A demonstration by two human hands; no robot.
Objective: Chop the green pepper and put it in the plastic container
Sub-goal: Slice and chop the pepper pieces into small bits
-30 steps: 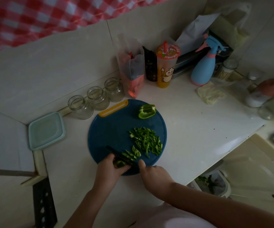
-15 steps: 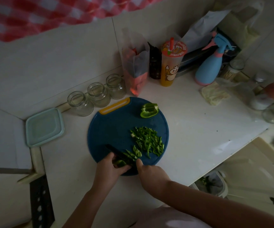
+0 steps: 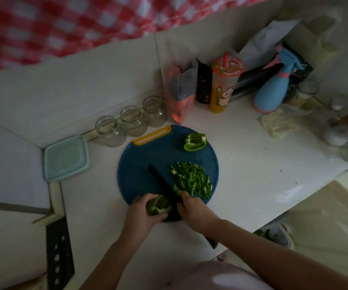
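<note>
Off the left edge of the cutting board (image 3: 148, 160), well apart from your hands, the plastic container (image 3: 66, 158) sits on the counter, and its lid looks to be on. At the board's near edge your left hand (image 3: 146, 214) has changed its hold: half a second ago it pressed flat over a scrap you could barely see, and now its fingers curl round a larger pepper piece (image 3: 158, 206), hollow side showing, tipped up off the board. Just right of it the knife (image 3: 162, 185) has slid forward, so its dark blade now runs slantwise toward the board's middle, touching the piece's right side. Your right hand (image 3: 194, 208) is wrapped round the handle at the board's near edge. That reads as a re-grip between cuts, so chopping is not finished. The chopped strips (image 3: 192, 181) lie heaped on the board's right half, just beyond your right hand's knuckles. An uncut pepper half (image 3: 194, 141) waits at the board's far right edge, well apart from both hands. Nothing has gone into the container yet
</note>
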